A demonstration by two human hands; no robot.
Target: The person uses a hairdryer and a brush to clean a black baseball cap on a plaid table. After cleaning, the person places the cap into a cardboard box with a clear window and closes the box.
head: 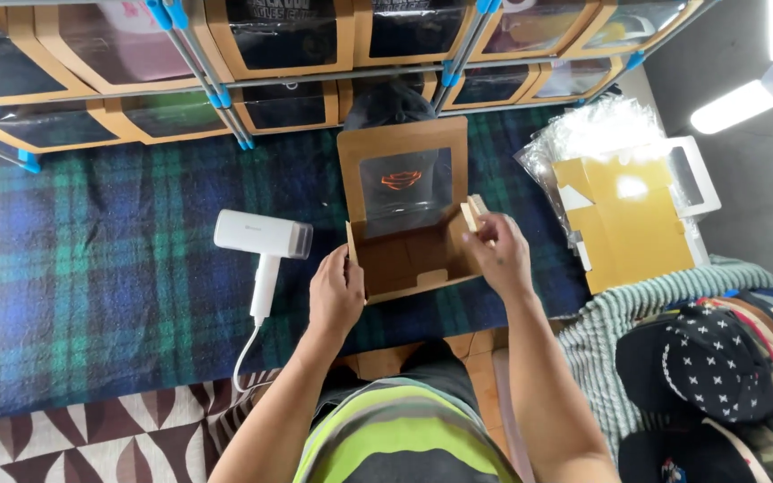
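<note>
A brown cardboard box (404, 255) with a clear window in its raised lid lies open on the plaid blanket in front of me. My left hand (336, 293) grips the box's left side wall near its front corner. My right hand (496, 253) pinches the right side flap (471, 215) of the box between fingers and thumb. An orange shape shows through the lid's window. The inside of the box looks bare.
A white hand-held steamer (263, 241) with its cord lies left of the box. Flat yellow-brown box blanks (624, 224) and clear plastic bags (597, 130) sit at right. Several caps (717, 358) pile at lower right. Shelves of windowed boxes (279, 45) line the far edge.
</note>
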